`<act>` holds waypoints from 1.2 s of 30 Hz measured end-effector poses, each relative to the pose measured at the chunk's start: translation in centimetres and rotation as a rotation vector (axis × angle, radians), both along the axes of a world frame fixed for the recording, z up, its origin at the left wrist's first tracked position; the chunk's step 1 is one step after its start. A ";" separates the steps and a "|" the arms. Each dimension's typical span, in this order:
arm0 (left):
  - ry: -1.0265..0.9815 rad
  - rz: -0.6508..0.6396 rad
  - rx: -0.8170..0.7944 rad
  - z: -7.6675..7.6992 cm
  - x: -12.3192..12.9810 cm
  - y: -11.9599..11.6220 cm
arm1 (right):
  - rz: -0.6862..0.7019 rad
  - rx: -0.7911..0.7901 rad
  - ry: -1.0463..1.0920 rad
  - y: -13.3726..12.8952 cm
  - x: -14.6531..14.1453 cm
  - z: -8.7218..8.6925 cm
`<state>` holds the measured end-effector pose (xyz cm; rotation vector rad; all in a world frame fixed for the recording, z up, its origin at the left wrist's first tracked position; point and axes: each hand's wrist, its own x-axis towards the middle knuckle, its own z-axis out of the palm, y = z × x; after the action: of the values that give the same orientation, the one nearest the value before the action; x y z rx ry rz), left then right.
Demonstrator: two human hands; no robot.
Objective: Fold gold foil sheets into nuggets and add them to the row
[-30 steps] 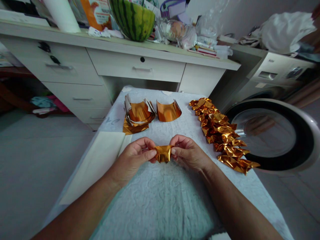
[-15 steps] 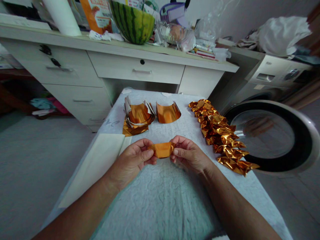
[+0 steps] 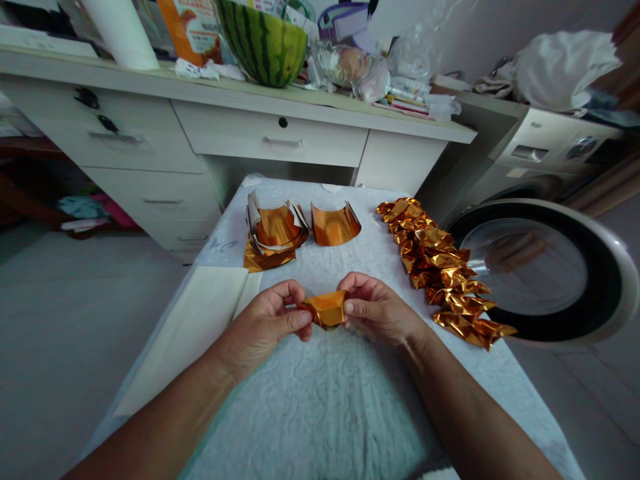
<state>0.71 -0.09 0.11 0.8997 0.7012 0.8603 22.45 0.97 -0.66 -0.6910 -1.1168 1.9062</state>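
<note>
Between my two hands is a folded gold foil paper piece (image 3: 326, 309), boat-like, held above the cloth-covered table (image 3: 320, 413). The thumb and fingers of my left hand (image 3: 280, 312) pinch its left tip. My right hand (image 3: 371, 307) grips the right end the same way. Beyond them sits a stack of curved gold foil sheets (image 3: 277, 230) with pale backs, and beside it a single curved foil sheet (image 3: 336, 225). A row of folded gold foil pieces (image 3: 435, 260), overlapping one another, runs down the table's right side.
A pale folded sheet (image 3: 175, 340) lies along the table's left side. Behind stands a white desk (image 3: 280, 137) with drawers, bearing a cut watermelon (image 3: 265, 47), a paper roll (image 3: 120, 33) and plastic bags. At right, a washing machine's round door (image 3: 610, 273) hangs open near the table edge.
The foil piece has tilted between my hands, and more of its shiny front side and lower edge shows. Its left end sits slightly lower. The view has shifted a little.
</note>
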 end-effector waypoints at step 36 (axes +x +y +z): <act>0.966 0.141 0.843 0.1 0.0 -1.0 | -0.460 0.567 -0.866 -0.8 -1.5 -0.4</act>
<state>0.75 -1.12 0.21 2.1088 1.2645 0.8227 20.92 0.16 -1.11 -1.3398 -1.7253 0.8063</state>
